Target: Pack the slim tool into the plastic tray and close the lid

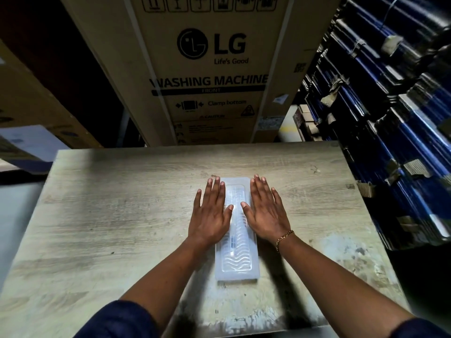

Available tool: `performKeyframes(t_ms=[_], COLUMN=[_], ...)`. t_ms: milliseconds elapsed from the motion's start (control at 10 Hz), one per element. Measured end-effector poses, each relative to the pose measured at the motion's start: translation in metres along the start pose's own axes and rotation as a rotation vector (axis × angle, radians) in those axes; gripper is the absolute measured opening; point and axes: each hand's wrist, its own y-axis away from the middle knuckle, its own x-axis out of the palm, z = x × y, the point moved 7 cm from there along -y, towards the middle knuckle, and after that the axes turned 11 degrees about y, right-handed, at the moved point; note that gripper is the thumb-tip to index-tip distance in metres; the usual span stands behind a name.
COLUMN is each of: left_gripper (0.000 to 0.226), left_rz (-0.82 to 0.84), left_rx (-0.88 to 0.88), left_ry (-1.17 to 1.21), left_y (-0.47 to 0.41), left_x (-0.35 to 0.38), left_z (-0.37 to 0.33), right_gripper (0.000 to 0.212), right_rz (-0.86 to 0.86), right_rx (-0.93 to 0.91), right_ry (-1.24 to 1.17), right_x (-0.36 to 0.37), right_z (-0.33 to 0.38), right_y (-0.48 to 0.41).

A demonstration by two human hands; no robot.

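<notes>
Long translucent white plastic tray (236, 250), lid down, lies lengthwise at centre of pale wood-grain worktop (109, 215). Left hand (211, 213) and right hand (266, 211): flat, fingers spread, palms pressing its far half. Slim tool faintly visible inside.

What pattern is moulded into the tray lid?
Wavy ridges across the clear lid, clearest in the head view.

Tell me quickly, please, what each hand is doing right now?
Left hand: open, flat on the tray.
Right hand: open, flat on the tray.
</notes>
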Motion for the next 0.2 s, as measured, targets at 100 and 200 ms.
performKeyframes(t_ms=[100,200], left_gripper=[0.070,0.071], left_rz=[-0.021,-0.054], left_rx=[0.007,0.025], left_ry=[-0.006,-0.028], left_y=[0.009,0.019], left_x=[-0.015,-0.025], left_z=[-0.001,-0.005], right_gripper=[0.075,0.075], right_rz=[-0.016,-0.044], right_rx=[0.006,0.003], right_ry=[-0.019,-0.006], right_x=[-0.013,-0.021], right_z=[0.002,0.004], right_y=[0.012,0.025])
